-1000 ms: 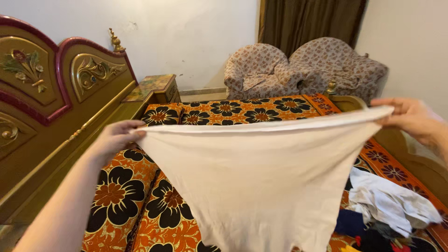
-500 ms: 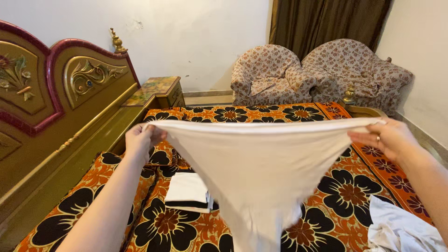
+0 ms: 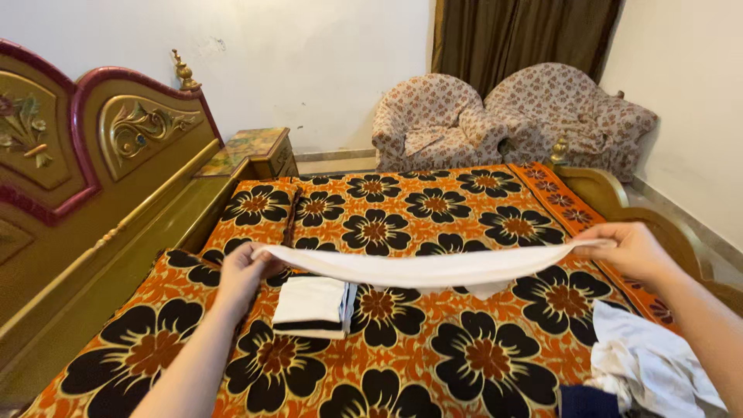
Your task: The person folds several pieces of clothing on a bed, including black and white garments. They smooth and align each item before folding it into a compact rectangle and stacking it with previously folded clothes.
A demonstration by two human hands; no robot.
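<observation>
over the floral bedspread, left hand and right hand are pinching opposite ends of a white cloth; it looks soft, light and limp.

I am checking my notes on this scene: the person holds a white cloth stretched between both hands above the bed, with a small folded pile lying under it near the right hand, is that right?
Not quite. In the head view the folded pile lies near the left hand, not the right hand. The rest holds: the white cloth is stretched between both hands above the bed.
</observation>
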